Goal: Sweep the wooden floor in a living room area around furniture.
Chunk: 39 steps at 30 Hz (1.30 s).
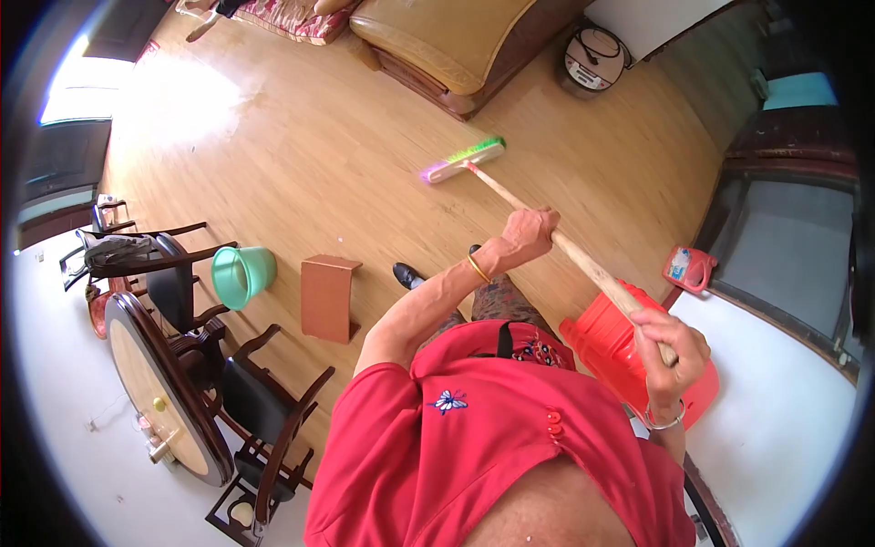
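Note:
A push broom with a long wooden handle (595,270) slants across the view in front of me. My left hand (530,231) grips the handle partway down. My right hand (673,349) is closed around its upper end, near my side. The broom head (465,163), white with green, yellow and purple bristles, rests on the wood-look floor (328,157). Some small dark debris (454,207) lies on the floor just on my side of the head. Beside the handle, close to my right hand, stand red plastic tubs (601,328).
A leather sofa (437,41) and a rice cooker (593,60) stand ahead. To my left are a low brown stool (327,301), a green bucket (240,277), dark wooden chairs (256,396) and an oval table (154,390). A red jug (689,268) sits by the right wall.

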Available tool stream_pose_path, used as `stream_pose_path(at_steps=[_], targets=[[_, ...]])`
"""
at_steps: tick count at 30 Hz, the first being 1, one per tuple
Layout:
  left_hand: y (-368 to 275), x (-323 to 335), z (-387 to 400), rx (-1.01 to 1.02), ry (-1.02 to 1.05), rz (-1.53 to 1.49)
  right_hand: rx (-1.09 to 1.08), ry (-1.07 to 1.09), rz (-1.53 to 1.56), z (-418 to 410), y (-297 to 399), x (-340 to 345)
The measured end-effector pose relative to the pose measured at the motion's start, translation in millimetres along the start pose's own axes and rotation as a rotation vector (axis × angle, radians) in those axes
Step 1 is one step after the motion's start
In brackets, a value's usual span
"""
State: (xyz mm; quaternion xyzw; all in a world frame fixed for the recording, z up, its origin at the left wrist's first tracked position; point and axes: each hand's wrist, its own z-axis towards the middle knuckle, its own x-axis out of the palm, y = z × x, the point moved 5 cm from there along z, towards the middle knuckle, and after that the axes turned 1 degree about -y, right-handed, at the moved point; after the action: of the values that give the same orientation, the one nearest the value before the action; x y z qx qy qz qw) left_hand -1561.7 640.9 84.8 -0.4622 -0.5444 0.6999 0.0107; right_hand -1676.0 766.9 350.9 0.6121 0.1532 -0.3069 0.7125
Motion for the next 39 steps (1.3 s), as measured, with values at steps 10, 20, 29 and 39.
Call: stream_pose_path(at_steps=[10, 20, 29, 39], targets=[[-19, -65, -21, -0.082, 0.025, 0.123, -0.353, 0.082, -0.034, 27, 43, -11], [192, -164, -42, -0.262, -0.179, 0.350, 0.087, 0.276, 0.362, 57, -16, 189], [293, -176, -17, -0.288, -0.077, 0.399, 0.384, 0.146, 0.531, 68, -46, 300], [174, -24, -5, 0.070, 0.259, 0.306, 0.603, -0.071, 0.246, -27, -63, 157]])
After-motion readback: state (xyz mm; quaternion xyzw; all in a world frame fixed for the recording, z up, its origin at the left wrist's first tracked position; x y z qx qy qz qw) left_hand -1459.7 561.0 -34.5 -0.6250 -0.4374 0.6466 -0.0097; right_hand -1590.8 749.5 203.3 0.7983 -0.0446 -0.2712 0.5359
